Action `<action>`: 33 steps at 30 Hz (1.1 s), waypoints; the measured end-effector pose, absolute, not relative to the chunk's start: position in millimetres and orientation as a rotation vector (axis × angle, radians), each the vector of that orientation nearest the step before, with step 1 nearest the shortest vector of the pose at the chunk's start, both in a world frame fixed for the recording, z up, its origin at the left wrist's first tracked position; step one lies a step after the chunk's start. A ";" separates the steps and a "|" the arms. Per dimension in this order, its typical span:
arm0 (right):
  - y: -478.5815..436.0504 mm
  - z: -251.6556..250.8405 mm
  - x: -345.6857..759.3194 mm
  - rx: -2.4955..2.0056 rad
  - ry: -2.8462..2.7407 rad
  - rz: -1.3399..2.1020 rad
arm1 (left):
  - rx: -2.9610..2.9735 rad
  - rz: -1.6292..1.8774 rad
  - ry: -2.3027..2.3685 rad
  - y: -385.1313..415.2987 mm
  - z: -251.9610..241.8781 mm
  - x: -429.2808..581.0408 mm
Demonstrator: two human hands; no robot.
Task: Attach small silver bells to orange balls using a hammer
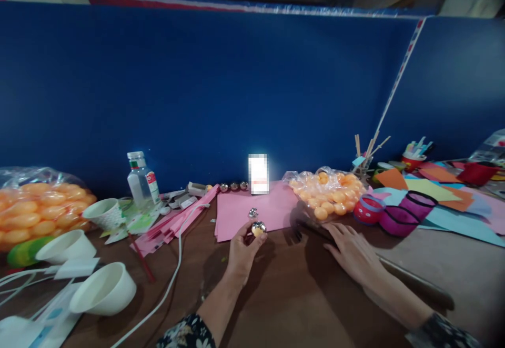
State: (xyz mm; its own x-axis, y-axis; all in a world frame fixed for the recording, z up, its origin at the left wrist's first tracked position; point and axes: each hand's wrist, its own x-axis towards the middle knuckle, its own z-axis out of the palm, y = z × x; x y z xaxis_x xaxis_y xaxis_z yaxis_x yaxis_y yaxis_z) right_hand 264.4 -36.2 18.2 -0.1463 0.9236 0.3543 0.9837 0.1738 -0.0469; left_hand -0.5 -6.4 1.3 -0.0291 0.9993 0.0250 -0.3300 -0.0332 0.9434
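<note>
My left hand (245, 253) pinches a shiny silver ball (259, 228) between thumb and fingers, just in front of a stack of pink paper (236, 216). Beyond the ball, a small cluster of silvery bits (253, 213) lies on the paper. My right hand (353, 253) rests palm down with its fingers stretched out, near a clear bag of orange balls (333, 195), and holds nothing. Under and beside my right forearm lies a long dark bar (418, 280), partly hidden. At the paper's back edge sit several silver balls (234, 185).
White cups (104, 290), a clear bottle (142, 182), another bag of orange balls (35, 211) and a white cable (173, 274) occupy the left. Purple containers (400, 222), coloured paper (465, 224) and a pen cup (413, 161) stand right. A blue panel (221, 90) closes the back.
</note>
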 end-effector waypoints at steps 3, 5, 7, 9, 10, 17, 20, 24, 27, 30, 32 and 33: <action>-33.5 16.4 268.7 -1.885 -2.215 -0.278 | 1.016 1.360 0.952 -8.7 2.7 0.5; -29.5 19.8 266.5 -1.921 -2.269 -0.264 | 1.049 1.348 0.944 -10.3 3.5 1.1; -26.3 23.8 265.0 -1.936 -2.334 -0.239 | 1.090 1.343 0.939 -11.5 3.8 1.7; -25.2 26.8 265.6 -1.935 -2.360 -0.229 | 1.138 1.338 0.948 -12.0 3.5 2.0; -25.7 27.7 266.4 -1.927 -2.360 -0.227 | 1.163 1.336 0.960 -12.0 3.3 2.0; -44.0 32.6 253.3 -1.655 -2.232 0.009 | 1.251 1.371 1.060 -11.5 6.3 2.0; -57.6 42.2 233.8 -1.516 -2.036 0.422 | 1.185 1.377 1.072 -12.8 9.9 3.8; -76.8 62.9 211.7 -1.466 -1.829 0.955 | 1.233 1.373 1.151 -13.1 8.0 5.2; -85.4 75.1 203.6 -1.443 -1.854 0.946 | 1.317 1.393 1.120 -11.0 2.2 4.9; -87.3 81.7 200.2 -1.433 -1.921 0.956 | 1.266 1.420 1.053 -8.4 -2.4 4.8; -86.6 84.5 199.2 -1.424 -1.946 0.969 | 1.201 1.420 1.021 -7.4 -3.5 4.7; -86.2 85.7 198.8 -1.424 -1.946 0.968 | 1.181 1.424 1.008 -7.2 -3.5 4.7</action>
State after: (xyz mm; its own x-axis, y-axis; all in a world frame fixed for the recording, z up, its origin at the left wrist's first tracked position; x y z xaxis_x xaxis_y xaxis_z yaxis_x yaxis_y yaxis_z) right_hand 198.8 -86.2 85.7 -0.2984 0.9544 0.0079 0.5690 0.1846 -0.8013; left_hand 4.7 -7.2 -3.5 -0.0365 0.9863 0.1610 -0.1761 -0.1649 0.9705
